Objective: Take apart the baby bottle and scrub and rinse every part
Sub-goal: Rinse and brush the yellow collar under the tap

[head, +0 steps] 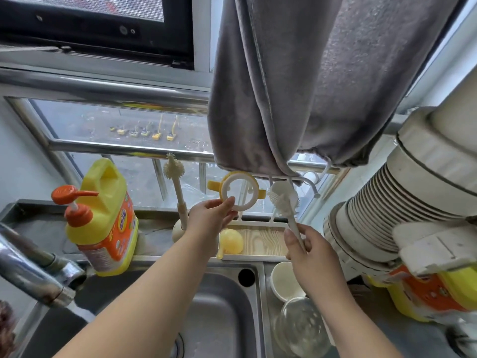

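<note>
Your left hand (211, 215) is pinching the collar ring (238, 191); your right hand (307, 250) is gripping the brush (284, 197). A wet pinch risks dropping the ring into the sink (222, 319).

Pinched in our left hand (210, 215) we see a collar ring (240, 191) of smooth, glossy plastic, white with yellow handles. Our right hand (307, 250) grips a white brush (282, 197) with a slim plastic handle and soft rubbery bristles (silicone, by the look). Between the hands lies a tray (260, 240) with a matt wood-grain face. Below our wrists the sink (227, 319) is brushed steel, dull in sheen. Above the right hand hangs a grey towel (309, 81), plush, matt cloth. Left of our left hand stands a shiny yellow plastic detergent jug (108, 215).
</note>
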Motion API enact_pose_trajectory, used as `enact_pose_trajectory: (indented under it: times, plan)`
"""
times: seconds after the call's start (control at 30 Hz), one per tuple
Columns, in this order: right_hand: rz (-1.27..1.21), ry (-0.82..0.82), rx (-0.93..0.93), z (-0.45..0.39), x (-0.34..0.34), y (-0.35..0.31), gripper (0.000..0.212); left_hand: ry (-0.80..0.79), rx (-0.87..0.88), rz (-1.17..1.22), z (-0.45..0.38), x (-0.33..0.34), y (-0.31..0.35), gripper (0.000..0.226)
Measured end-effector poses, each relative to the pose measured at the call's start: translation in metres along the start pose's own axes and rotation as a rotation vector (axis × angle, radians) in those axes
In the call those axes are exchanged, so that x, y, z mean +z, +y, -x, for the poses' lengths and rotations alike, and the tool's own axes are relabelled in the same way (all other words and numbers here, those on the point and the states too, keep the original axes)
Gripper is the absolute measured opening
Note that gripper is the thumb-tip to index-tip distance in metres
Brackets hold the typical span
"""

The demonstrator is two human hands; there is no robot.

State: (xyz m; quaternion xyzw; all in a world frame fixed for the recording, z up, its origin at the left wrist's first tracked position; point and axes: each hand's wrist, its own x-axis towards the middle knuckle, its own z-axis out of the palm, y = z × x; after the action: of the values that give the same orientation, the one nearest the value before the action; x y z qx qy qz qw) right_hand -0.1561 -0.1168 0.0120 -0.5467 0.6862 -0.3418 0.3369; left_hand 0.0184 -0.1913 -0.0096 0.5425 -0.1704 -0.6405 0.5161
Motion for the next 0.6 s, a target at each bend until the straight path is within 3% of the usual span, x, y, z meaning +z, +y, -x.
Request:
enact_pose_trajectory:
  times: [0.6]
  plan:
    - [-0.019,-0.043,0.026,0.02,0.012,0.006,0.011,-0.048,-0.072,-0.012,-0.005,-0.012,-0.006,0.041]
